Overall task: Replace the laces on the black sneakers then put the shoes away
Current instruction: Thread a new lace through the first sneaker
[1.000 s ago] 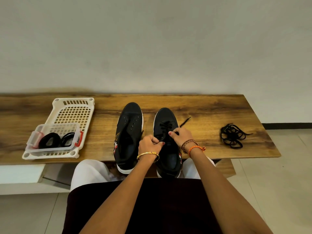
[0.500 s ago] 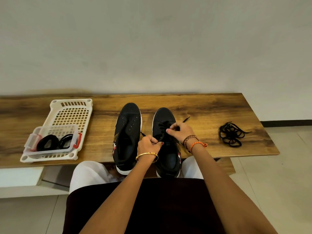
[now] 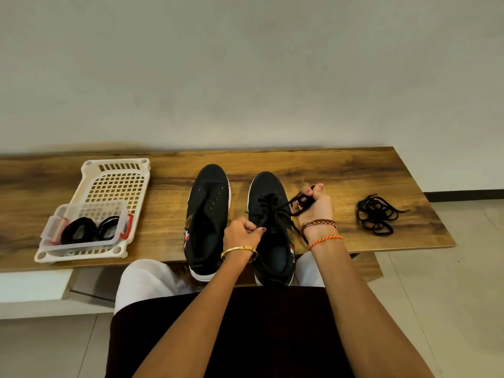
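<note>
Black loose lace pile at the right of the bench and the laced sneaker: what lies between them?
In the head view, the right hand, gripping a black lace pulled from the laced black sneaker, sits between it and the tangled black lace pile; otherwise bare wooden bench.

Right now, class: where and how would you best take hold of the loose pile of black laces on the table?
Pinch the pile of black laces from above at its dense centre. It lies flat and tangled on the table, so a central pinch gathers most loops.

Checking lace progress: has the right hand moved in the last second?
Yes: the right hand went right, off the right sneaker toward the loose laces, pulling lace.
</note>
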